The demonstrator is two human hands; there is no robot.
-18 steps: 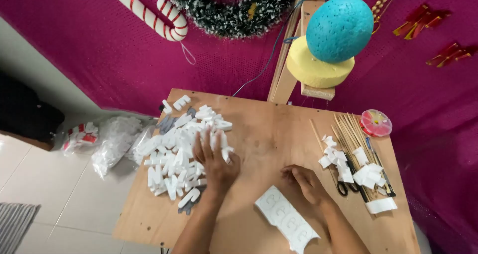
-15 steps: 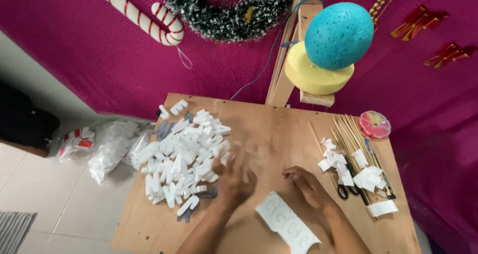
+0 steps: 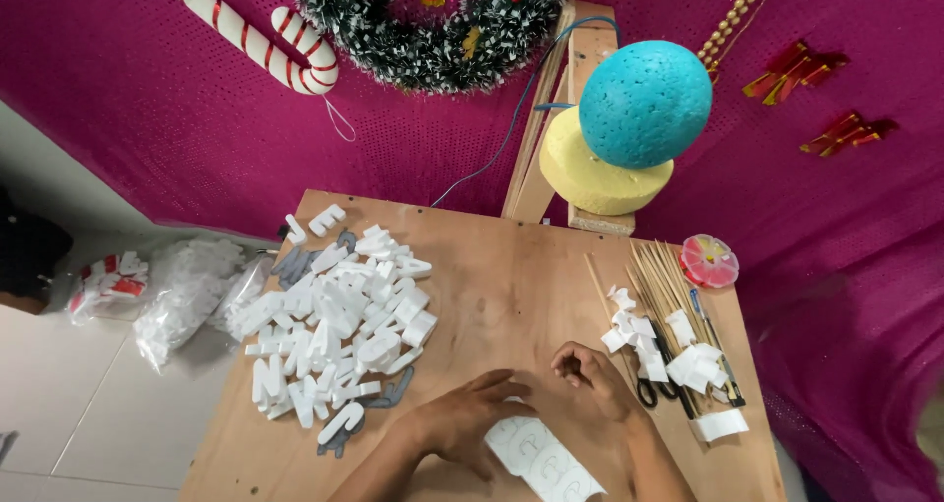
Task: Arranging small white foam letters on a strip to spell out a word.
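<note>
1. While both forearms reach up from the near edge of the plain wooden bench (image 3: pixel 511 266), the left hand (image 3: pixel 472 418) lies palm down with its fingers (image 3: pixel 506 382) pressed together and stretched flat over the far end of a white foam strip with outlined letter shapes (image 3: pixel 546 460).
2. That strip lies flat on the bench, slanting away under the left palm and toward the near edge between the two wrists.
3. Just beside the left fingertips, the right hand (image 3: pixel 590 372) is loosely curled, fingers bent inward; whether it pinches anything I cannot tell.
4. To the outer side of the right fingers lie black-handled scissors (image 3: pixel 651 389), a small cluster of white foam offcuts (image 3: pixel 678 350) and a bundle of thin wooden skewers (image 3: pixel 654 271).
5. Beyond the left fingers and off to their outer side spreads a big heap of cut white foam letters (image 3: pixel 339 320), with a few grey ones among them.
6. Farther past the skewers sits a small round pink container (image 3: pixel 708 259).
7. At the bench's far edge, a turquoise foam ball (image 3: pixel 644 104) rests against a yellow foam disc (image 3: pixel 590 173) on a wooden stand.
8. Behind hangs a magenta cloth backdrop (image 3: pixel 147 118) with a tinsel wreath (image 3: pixel 433 20) and a red-and-white candy cane (image 3: pixel 256 35).
9. Left of the bench, clear plastic bags of white pieces (image 3: pixel 187 291) lie on the tiled floor.
</note>
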